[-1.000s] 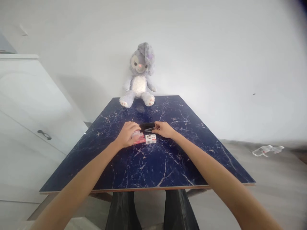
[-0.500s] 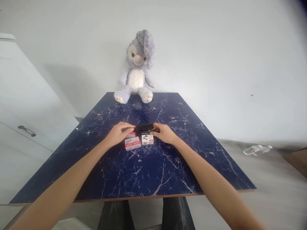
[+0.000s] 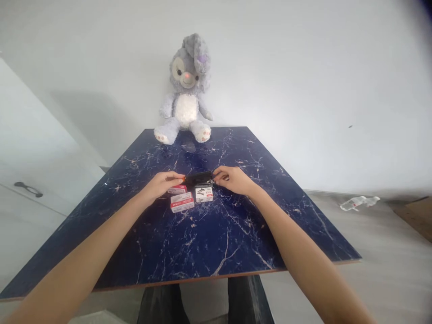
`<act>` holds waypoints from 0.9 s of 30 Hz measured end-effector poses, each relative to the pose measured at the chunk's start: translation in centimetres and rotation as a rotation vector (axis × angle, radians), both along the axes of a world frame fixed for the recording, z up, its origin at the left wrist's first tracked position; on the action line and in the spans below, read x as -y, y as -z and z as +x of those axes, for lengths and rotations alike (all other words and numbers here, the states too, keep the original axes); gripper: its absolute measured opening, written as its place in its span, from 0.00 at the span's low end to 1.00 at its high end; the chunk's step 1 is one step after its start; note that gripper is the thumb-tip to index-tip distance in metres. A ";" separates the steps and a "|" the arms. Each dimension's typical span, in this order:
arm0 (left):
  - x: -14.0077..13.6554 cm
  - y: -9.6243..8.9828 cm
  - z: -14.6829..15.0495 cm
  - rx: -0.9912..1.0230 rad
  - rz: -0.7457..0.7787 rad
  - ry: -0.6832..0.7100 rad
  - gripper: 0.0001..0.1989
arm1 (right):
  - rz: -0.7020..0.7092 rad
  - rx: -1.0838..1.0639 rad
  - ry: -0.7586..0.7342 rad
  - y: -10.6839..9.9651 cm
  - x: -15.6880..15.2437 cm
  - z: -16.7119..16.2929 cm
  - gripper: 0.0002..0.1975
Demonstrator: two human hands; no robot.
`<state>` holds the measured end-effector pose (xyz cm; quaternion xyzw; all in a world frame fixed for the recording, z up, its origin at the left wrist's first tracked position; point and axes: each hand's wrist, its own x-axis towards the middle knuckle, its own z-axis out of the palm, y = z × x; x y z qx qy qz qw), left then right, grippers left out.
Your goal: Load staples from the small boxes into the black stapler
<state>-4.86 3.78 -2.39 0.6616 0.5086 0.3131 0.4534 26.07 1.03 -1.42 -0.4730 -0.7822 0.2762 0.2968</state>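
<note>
A dark, oblong black case (image 3: pixel 199 178) lies crosswise between my hands, with a small bit of orange at its left end and some shiny metal along its near right edge. The fingers of my left hand (image 3: pixel 164 183) pinch it at the orange end. My right hand (image 3: pixel 232 179) is closed at the opposite end, thumb and fingers together by the metal part; what exactly they grip is too small to make out. Just in front stands a small white box (image 3: pixel 204 195) with a printed picture. Beside it are a red-and-white box (image 3: pixel 182 202) and another pink-red box (image 3: pixel 177 189) behind that.
All this is on a dark blue marble-patterned table (image 3: pixel 216 243). A grey plush rabbit (image 3: pixel 186 105) sits at the far edge against the wall. White cabinets (image 3: pixel 33 148) stand to the left. On the floor at right lie clear plastic bottles (image 3: pixel 359 203) near a cardboard piece (image 3: pixel 420 211).
The view has shifted slightly, moving the scene left. My right fingers have changed their hold at the case's right end, and the white box in front shows more fully. My left hand still pinches the orange end.
</note>
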 end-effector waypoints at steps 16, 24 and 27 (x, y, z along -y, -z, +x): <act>0.7 -0.1 -0.4 -0.128 0.147 0.059 0.20 | 0.044 0.163 0.000 -1.7 0.5 2.4 0.13; 0.8 -2.2 -3.4 -0.277 0.212 0.295 0.33 | 0.278 0.151 -0.074 -2.3 2.9 -1.3 0.04; 1.2 -2.7 -3.4 -0.280 0.176 0.316 0.31 | 0.327 0.232 -0.177 -2.0 3.5 -2.7 0.06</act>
